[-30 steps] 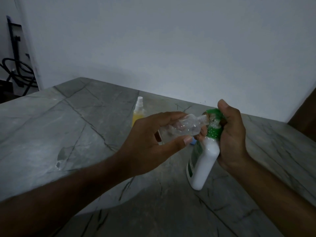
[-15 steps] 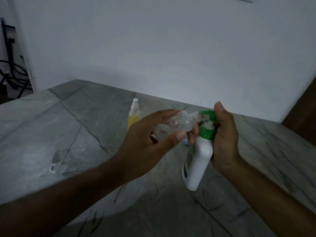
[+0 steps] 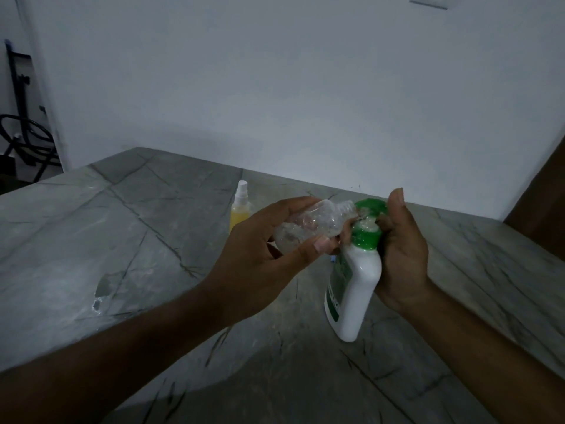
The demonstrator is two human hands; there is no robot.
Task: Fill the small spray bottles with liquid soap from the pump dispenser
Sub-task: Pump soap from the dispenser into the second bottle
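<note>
My left hand (image 3: 260, 252) grips a small clear spray bottle (image 3: 308, 224) lying on its side, its open threaded neck pressed against the green pump nozzle. The white pump dispenser (image 3: 354, 286) with a green pump top (image 3: 368, 209) stands tilted on the grey marble table (image 3: 137, 240). My right hand (image 3: 400, 249) wraps its neck from behind, thumb raised beside the pump top. A second small spray bottle (image 3: 240, 209) with yellow liquid and a white sprayer stands upright behind my left hand.
A white wall runs along the table's far edge. A black metal stand (image 3: 21, 133) with a looped hose is at the far left past the table corner. A dark brown panel (image 3: 541, 215) rises at the right.
Both hands and the two held bottles keep their grip and pose. The pump top has risen slightly under my right thumb.
</note>
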